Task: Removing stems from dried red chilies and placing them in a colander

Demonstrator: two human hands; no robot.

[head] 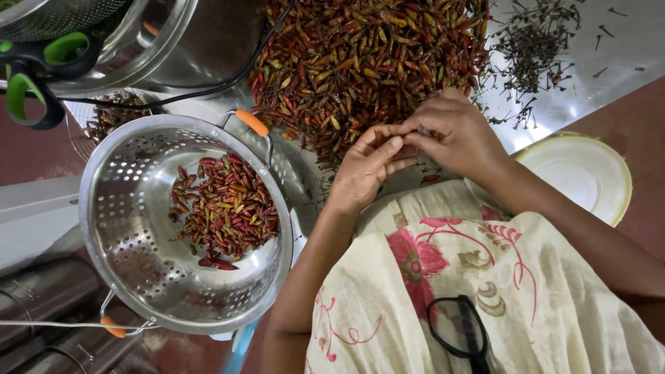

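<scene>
Fingertips of left hand (368,166) and right hand (454,131) pinched together beside chilli heap (367,62); pinched item hidden.

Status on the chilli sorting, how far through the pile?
Early. Done: a shallow layer of chillies in the metal colander, and loose stems scattered on the sheet at upper right. In hand: left hand and right hand meet fingertip to fingertip at the pile's edge; whatever they pinch is too small to see. Left: the big chilli heap, far larger than the colander's share.
</scene>
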